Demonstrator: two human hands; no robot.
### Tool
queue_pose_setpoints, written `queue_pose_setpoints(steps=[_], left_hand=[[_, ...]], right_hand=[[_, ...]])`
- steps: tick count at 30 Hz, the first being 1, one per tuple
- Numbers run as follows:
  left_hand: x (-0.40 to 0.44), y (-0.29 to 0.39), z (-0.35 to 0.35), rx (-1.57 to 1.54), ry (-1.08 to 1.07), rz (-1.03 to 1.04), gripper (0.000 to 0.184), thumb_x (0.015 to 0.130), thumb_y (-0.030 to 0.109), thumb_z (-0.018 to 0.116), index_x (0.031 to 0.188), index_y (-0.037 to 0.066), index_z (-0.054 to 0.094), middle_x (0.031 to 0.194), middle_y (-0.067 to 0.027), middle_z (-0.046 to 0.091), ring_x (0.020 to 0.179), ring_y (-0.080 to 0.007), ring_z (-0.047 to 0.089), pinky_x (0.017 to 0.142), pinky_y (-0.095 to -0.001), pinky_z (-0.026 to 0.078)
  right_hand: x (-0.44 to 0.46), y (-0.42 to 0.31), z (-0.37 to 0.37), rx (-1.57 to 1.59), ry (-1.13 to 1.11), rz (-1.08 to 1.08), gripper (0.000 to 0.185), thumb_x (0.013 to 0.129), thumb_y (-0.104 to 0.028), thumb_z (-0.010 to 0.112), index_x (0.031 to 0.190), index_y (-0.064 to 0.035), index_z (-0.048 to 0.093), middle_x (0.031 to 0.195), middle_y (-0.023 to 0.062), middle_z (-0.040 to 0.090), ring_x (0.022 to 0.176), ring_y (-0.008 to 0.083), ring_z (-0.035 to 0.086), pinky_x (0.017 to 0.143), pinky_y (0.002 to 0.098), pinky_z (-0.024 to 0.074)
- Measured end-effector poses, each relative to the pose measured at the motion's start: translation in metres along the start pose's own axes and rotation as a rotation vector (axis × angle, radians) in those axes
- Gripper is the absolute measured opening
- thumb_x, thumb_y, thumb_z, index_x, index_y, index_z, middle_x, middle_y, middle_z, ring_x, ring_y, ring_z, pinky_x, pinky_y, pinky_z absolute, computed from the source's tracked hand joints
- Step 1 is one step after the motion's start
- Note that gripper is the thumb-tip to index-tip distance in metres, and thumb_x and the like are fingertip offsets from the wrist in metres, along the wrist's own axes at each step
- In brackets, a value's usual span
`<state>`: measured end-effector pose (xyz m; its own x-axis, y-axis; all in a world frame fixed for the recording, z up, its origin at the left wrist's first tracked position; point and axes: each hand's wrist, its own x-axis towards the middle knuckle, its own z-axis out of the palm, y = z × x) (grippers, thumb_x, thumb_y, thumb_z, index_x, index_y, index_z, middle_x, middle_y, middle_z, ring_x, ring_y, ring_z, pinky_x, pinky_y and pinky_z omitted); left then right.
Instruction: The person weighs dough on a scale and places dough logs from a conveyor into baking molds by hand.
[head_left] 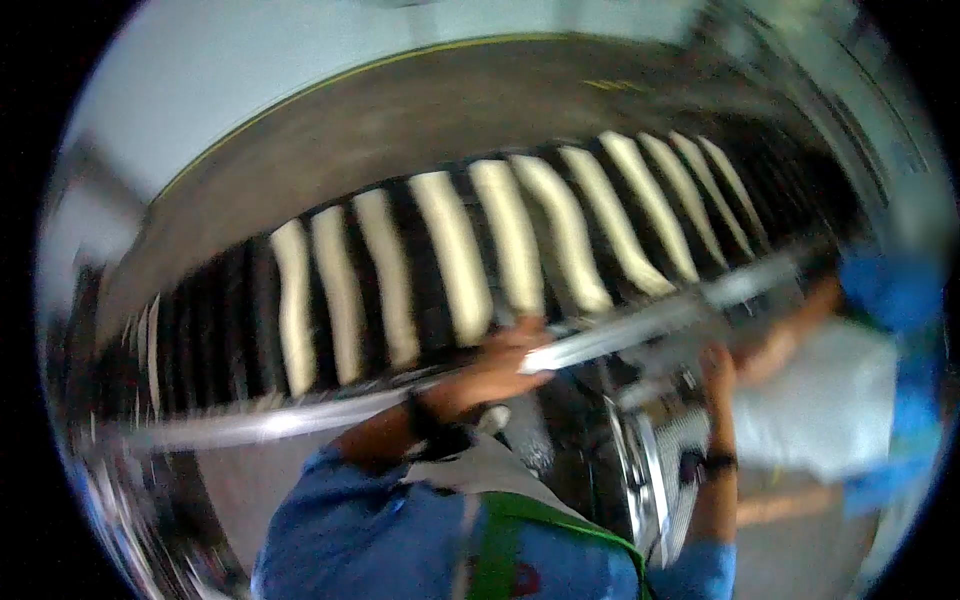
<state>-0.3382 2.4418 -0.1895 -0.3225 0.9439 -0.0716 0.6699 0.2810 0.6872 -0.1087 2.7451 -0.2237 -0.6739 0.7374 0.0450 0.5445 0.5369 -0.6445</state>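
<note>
Long pale rolls (451,250), which look like dough, lie side by side in the dark slots of a black ribbed bed (235,320). My left hand (505,358), with a black band at the wrist, reaches over the metal rail (590,345) along the bed's near edge. Its fingers and thumb look spread, close to the lower end of one roll; whether they touch it is blurred. Lower right, beyond the rail's near side, is my right hand (718,375), raised near some metal machine parts (640,460). Motion blur hides how its fingers are held.
At the right stands another person in blue sleeves and a white apron (820,400), one forearm (790,335) extended close to my right hand. Grey floor (420,100) with a yellow line stretches behind the bed. Blurred equipment (150,520) fills the lower left edge.
</note>
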Motion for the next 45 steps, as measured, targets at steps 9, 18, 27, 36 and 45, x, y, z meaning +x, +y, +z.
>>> queue_pose_setpoints(steps=[9,18,27,36,45], left_hand=[[-0.008,-0.036,0.038,0.278,0.390,0.022,0.063,0.066,0.023,0.055,0.120,0.002,0.028,0.128,-0.0153,0.018,0.121,-0.0290,0.011,0.097,-0.0416,0.012],[-0.019,-0.042,0.041,0.368,0.409,0.068,0.072,0.061,0.022,0.059,0.122,0.004,0.025,0.126,-0.0136,0.025,0.120,-0.0265,0.016,0.097,-0.0423,0.011],[-0.026,-0.024,0.017,0.450,0.383,0.106,0.056,0.055,0.013,0.063,0.104,-0.002,0.040,0.105,-0.0167,0.041,0.100,-0.0311,0.038,0.081,-0.0371,0.034],[-0.036,-0.031,0.018,0.648,0.376,0.077,0.060,0.069,0.033,0.053,0.117,0.004,0.033,0.120,-0.0158,0.035,0.112,-0.0298,0.031,0.089,-0.0397,0.028],[0.031,-0.050,0.055,0.469,0.498,-0.004,0.048,0.077,0.035,0.046,0.118,0.011,0.036,0.129,-0.0112,0.021,0.119,-0.0261,0.018,0.091,-0.0449,0.016]], right_hand=[[-0.176,0.097,0.008,-0.186,0.030,0.111,0.022,0.072,-0.013,0.055,0.090,-0.0011,0.052,0.090,0.0128,0.053,0.084,0.0269,0.049,0.076,0.0342,0.0381],[-0.207,0.087,0.021,-0.186,-0.056,0.127,0.020,0.071,-0.011,0.054,0.089,-0.0016,0.053,0.090,0.0133,0.053,0.084,0.0270,0.050,0.075,0.0347,0.0384],[-0.301,0.149,-0.021,-0.148,0.046,0.251,0.019,0.070,-0.010,0.054,0.087,-0.0021,0.054,0.090,0.0137,0.054,0.084,0.0270,0.050,0.074,0.0352,0.0388],[-0.463,0.180,-0.051,-0.224,0.380,0.531,0.013,0.069,-0.010,0.053,0.081,-0.0051,0.055,0.083,0.0103,0.053,0.072,0.0222,0.052,0.063,0.0290,0.0416],[-0.593,0.175,-0.019,-0.110,0.584,0.908,0.006,0.067,-0.004,0.053,0.073,-0.0024,0.053,0.080,0.0128,0.047,0.065,0.0233,0.050,0.057,0.0329,0.0412]])
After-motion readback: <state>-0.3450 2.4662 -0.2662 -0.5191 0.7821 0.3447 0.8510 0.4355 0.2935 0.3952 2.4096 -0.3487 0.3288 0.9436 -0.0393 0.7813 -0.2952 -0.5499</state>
